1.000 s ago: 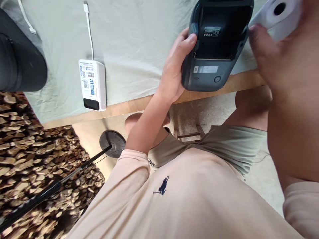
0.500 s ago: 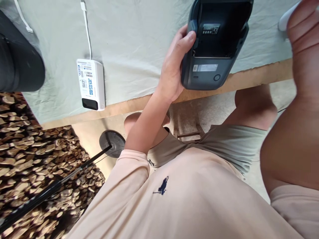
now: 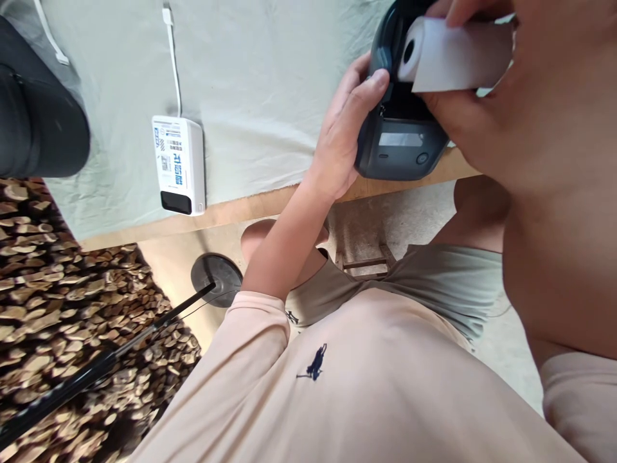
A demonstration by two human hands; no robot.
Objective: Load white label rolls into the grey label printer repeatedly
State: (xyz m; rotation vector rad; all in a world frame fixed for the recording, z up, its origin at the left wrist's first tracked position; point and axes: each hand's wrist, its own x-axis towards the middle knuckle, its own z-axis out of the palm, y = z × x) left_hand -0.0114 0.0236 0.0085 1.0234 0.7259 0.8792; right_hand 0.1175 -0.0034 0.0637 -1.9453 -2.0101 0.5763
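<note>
My left hand [image 3: 344, 125] grips the left side of a dark blue-grey label printer [image 3: 395, 157], thumb on its edge. The printer's lid is up, and its front carries a small display and a round button. A white paper roll [image 3: 457, 54] is pinched in my right hand [image 3: 475, 122], whose fingers are above and below it. The roll's near end, with its dark core hole, is over the open paper bay, and a flap of paper hangs loose. My right hand and the roll cover much of the bay, so whether the roll touches its bottom I cannot tell.
A white power bank [image 3: 178, 164] with a cable [image 3: 172, 64] lies on the cloth-covered table [image 3: 255, 96]. At far left is a black cylindrical thing [image 3: 43, 109]. Below the table edge are stacked firewood [image 3: 72, 289], a stand's round base [image 3: 216, 280] and a wooden stool [image 3: 364, 263].
My right hand has come in from the right edge, carrying the paper roll to the printer's open bay. My left hand keeps its hold on the printer, which has shifted slightly.
</note>
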